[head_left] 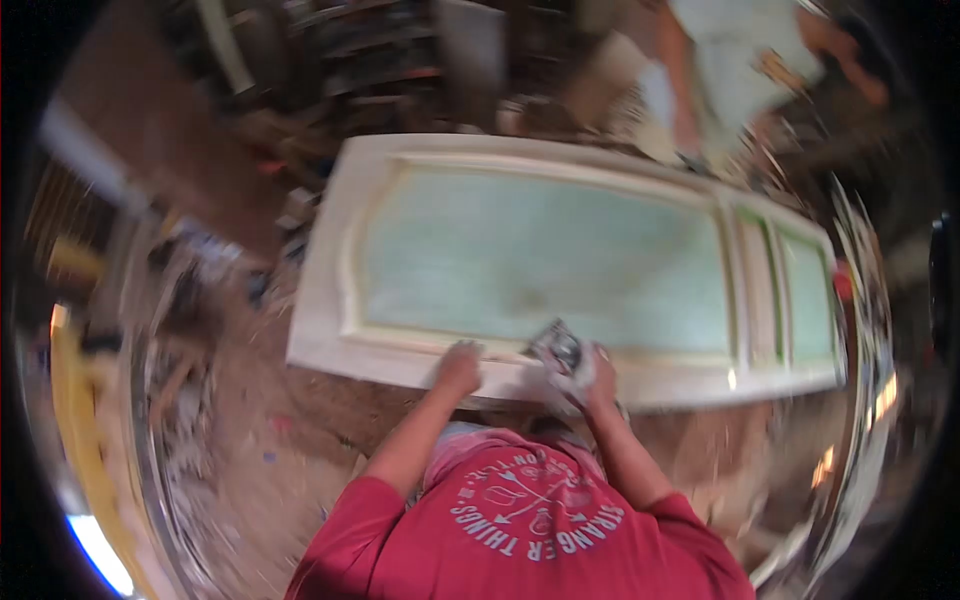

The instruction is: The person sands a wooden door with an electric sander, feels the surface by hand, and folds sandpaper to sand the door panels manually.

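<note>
A panelled door (320,270) lies flat in front of me, with a pale wooden frame and green-tinted panels. My right hand (590,378) is closed around a small grey-and-white object with a pointed front (556,345), over the near edge of the large panel. Blur keeps me from telling exactly what the object is. Further left, my left hand (460,368) is at the door's near rail, seemingly resting on it. Its fingers are smeared by motion, and I see no object in it.
Across the door stands another person (745,60) in pale clothing, arms lowered. A brown board (170,120) leans at the upper left. Yellow timber (80,420) runs along the left side. Scraps and dust cover the brown floor (270,450).
</note>
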Demonstrator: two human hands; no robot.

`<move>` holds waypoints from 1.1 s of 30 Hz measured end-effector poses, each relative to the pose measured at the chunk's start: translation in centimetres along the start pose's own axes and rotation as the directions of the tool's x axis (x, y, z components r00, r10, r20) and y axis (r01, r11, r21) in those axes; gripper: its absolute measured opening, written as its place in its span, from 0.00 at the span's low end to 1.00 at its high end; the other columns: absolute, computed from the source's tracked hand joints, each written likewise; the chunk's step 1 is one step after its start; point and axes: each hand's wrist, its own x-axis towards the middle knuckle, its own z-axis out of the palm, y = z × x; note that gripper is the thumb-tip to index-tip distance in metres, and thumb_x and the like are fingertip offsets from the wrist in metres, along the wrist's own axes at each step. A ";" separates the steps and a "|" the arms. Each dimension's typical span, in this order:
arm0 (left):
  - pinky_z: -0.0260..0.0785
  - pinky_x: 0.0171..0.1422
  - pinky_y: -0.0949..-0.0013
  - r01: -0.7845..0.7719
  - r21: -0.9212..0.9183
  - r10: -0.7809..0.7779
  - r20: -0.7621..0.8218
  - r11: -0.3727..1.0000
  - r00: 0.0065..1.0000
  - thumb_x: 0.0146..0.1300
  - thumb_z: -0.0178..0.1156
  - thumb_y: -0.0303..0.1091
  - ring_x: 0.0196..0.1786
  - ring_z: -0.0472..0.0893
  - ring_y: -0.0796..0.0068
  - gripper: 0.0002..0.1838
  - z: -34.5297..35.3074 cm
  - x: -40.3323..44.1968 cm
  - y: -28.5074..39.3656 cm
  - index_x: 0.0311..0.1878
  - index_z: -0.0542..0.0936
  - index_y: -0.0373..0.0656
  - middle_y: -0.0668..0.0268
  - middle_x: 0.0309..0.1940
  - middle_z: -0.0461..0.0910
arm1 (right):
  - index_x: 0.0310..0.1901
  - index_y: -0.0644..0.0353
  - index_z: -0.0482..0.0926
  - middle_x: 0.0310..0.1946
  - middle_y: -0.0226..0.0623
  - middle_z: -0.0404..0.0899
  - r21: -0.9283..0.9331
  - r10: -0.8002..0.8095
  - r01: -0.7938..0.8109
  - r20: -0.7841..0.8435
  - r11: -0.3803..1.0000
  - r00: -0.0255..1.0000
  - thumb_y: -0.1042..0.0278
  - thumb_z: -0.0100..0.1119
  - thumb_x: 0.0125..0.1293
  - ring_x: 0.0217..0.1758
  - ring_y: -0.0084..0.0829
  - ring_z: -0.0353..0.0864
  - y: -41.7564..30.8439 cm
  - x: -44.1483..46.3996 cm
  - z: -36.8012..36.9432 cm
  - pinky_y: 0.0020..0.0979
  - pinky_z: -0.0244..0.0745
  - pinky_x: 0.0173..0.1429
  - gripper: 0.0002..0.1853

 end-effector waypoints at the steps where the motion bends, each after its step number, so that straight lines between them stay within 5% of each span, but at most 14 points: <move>1: 0.63 0.89 0.47 -0.041 0.004 0.041 0.002 0.999 0.999 0.63 0.71 0.35 0.80 0.74 0.42 0.32 0.3 0.4 0.5 0.72 0.82 0.40 0.45 0.75 0.79 | 0.51 0.59 0.83 0.49 0.53 0.87 0.005 -0.007 0.007 -0.014 1.000 1.000 0.42 0.79 0.53 0.55 0.59 0.86 0.2 -0.2 -0.9 0.56 0.83 0.59 0.32; 5: 0.65 0.87 0.46 -0.158 0.018 0.157 0.060 0.987 0.986 0.71 0.67 0.41 0.77 0.77 0.41 0.26 0.4 2.9 2.4 0.69 0.85 0.45 0.48 0.72 0.81 | 0.68 0.54 0.79 0.53 0.56 0.87 -0.084 0.175 -0.174 0.012 0.981 0.984 0.49 0.73 0.54 0.64 0.59 0.84 2.4 0.4 -3.4 0.55 0.84 0.65 0.39; 8: 0.66 0.85 0.45 -0.211 0.035 0.209 0.066 0.977 0.976 0.74 0.64 0.44 0.74 0.78 0.40 0.23 1.9 3.5 1.3 0.67 0.86 0.44 0.48 0.70 0.83 | 0.70 0.56 0.78 0.58 0.56 0.84 -0.104 0.302 -0.303 -0.023 0.947 0.953 0.48 0.72 0.54 0.66 0.59 0.82 4.0 0.1 -3.1 0.53 0.83 0.67 0.41; 12: 0.68 0.83 0.45 -0.238 0.081 0.233 0.065 0.968 0.970 0.75 0.64 0.45 0.72 0.79 0.39 0.22 3.5 5.0 2.4 0.64 0.87 0.43 0.49 0.66 0.85 | 0.67 0.59 0.78 0.59 0.55 0.83 0.015 0.367 -0.371 -0.180 0.929 0.912 0.46 0.72 0.55 0.67 0.58 0.82 9.3 0.2 -5.6 0.54 0.82 0.68 0.40; 20: 0.70 0.82 0.47 -0.244 0.128 0.239 0.052 0.961 0.970 0.75 0.66 0.46 0.68 0.82 0.43 0.19 4.9 7.5 13.6 0.60 0.90 0.44 0.51 0.62 0.86 | 0.70 0.61 0.77 0.61 0.58 0.83 0.084 0.573 -0.571 -0.231 0.817 0.786 0.33 0.72 0.62 0.69 0.59 0.82 23.6 1.7 -14.9 0.53 0.80 0.73 0.44; 27: 0.73 0.78 0.48 -0.241 0.149 0.221 0.140 0.959 0.965 0.73 0.68 0.45 0.65 0.82 0.43 0.18 5.6 9.4 21.0 0.57 0.90 0.44 0.51 0.60 0.87 | 0.71 0.63 0.78 0.58 0.61 0.85 0.016 0.575 -0.625 -0.407 0.781 0.709 0.39 0.74 0.57 0.63 0.60 0.87 36.6 1.6 -18.0 0.54 0.83 0.67 0.45; 33: 0.73 0.77 0.47 -0.216 0.114 0.200 0.133 0.970 0.971 0.72 0.69 0.44 0.64 0.82 0.42 0.18 5.3 9.4 21.1 0.58 0.89 0.43 0.50 0.59 0.86 | 0.63 0.62 0.77 0.55 0.63 0.86 0.112 0.721 -0.739 -0.355 0.664 0.595 0.37 0.73 0.61 0.59 0.64 0.88 41.7 1.3 -22.8 0.57 0.84 0.65 0.40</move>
